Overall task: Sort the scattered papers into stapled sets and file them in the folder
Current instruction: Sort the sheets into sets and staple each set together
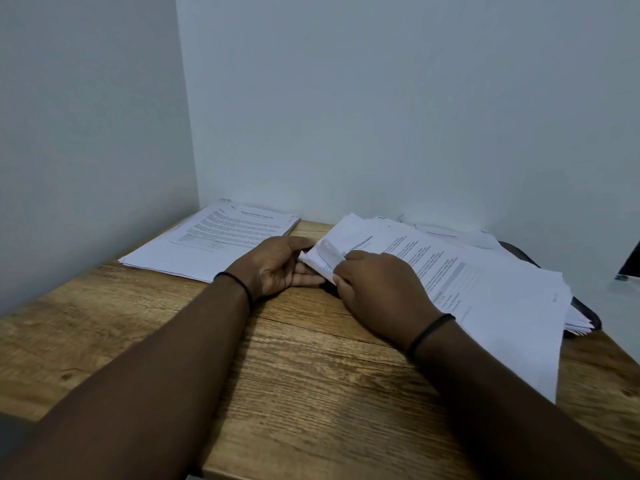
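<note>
A set of printed white papers [485, 289] lies across the right side of the wooden desk, over a dark folder [585, 317] whose edge shows underneath. Its near left corner [320, 259] is bent up and curled. My left hand [277, 268] pinches that corner from the left, thumb on top and fingers below. My right hand [377, 292] lies on the sheets and grips the same corner from the right. A second stack of printed papers [214, 237] rests at the back left, against the wall corner. No stapler is in view.
The desk [311, 375] is wood-grained and sits in a corner between two pale walls. More loose sheets [457, 237] lie behind the right pile. A dark object [630, 261] shows at the right edge of the frame.
</note>
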